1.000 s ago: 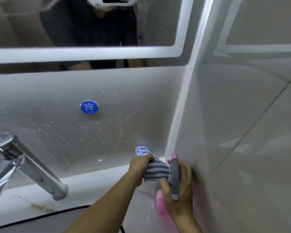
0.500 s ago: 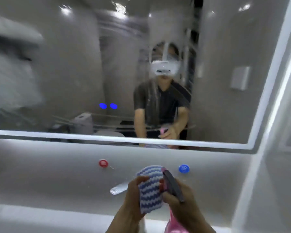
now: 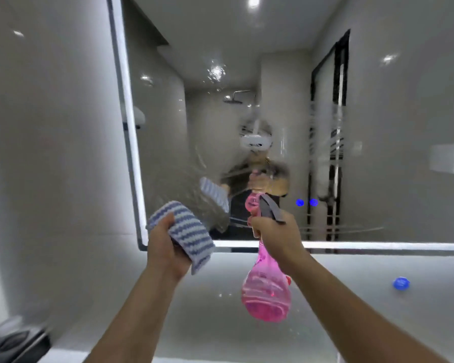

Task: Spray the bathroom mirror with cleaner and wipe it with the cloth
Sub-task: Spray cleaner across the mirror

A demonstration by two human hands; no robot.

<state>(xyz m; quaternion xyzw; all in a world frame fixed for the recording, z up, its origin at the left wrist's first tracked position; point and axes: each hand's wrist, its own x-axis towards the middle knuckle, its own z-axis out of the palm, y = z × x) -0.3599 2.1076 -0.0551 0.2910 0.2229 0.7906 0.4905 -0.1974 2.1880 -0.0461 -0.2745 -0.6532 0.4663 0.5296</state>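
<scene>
The bathroom mirror fills the upper right of the head view, with a lit frame along its left and bottom edges. Wet streaks and smears cover its lower middle. My right hand grips a pink spray bottle by its neck, the grey trigger head pointing at the glass near the bottom edge. My left hand holds a folded blue-and-white striped cloth just left of the bottle, close to the mirror's lower-left corner. Both hands and their objects are reflected in the glass.
A pale tiled wall stands left of the mirror. Below the mirror runs a glossy backsplash with a blue round cold-water marker at the right. A dark blurred object sits at the bottom left corner.
The view has swung up and left from the counter to the mirror's lower-left corner. Both hands rose with the cloth and bottle, and the bottle now points at the glass.
</scene>
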